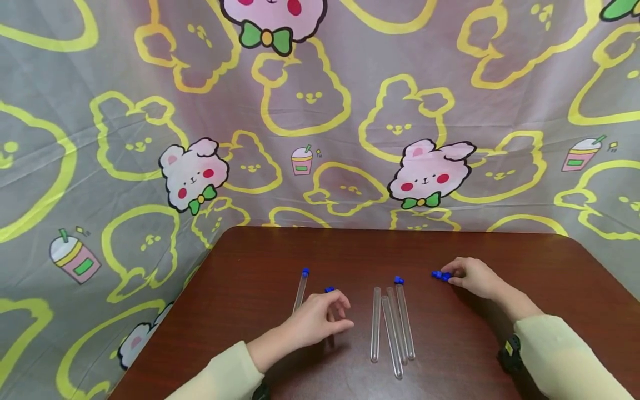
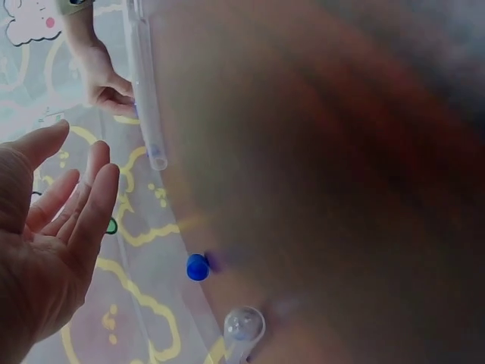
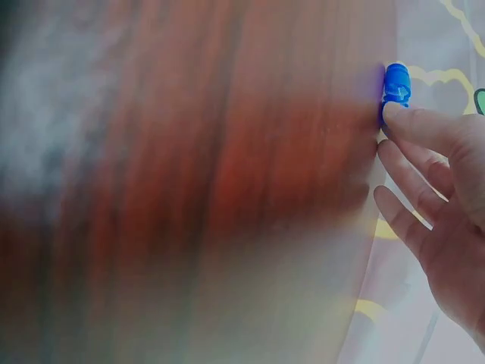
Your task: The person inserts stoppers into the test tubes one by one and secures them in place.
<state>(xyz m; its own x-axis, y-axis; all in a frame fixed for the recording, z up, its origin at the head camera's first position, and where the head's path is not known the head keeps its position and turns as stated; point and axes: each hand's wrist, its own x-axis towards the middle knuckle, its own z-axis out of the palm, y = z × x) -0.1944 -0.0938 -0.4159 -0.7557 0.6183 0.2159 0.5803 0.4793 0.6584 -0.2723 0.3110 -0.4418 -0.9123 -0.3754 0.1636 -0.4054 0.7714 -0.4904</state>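
My right hand [image 1: 475,278] is low over the right side of the table, thumb and forefinger pinching one of several small blue caps [image 1: 440,275] lying together. The right wrist view shows the thumb tip against a blue cap [image 3: 396,83]. My left hand [image 1: 320,318] hovers with loosely bent fingers and holds nothing. Just behind it is another blue piece [image 1: 329,289], partly hidden by the fingers. To its left lies a clear test tube [image 1: 301,291] with a blue cap [image 1: 305,271] on its end; the hand hides its lower part.
Between the hands, several uncapped clear test tubes [image 1: 376,325] lie side by side, some touching. More blue caps [image 1: 398,280] sit by their far ends. The brown table [image 1: 280,250] meets a patterned cloth [image 1: 350,189] hanging behind and to the left.
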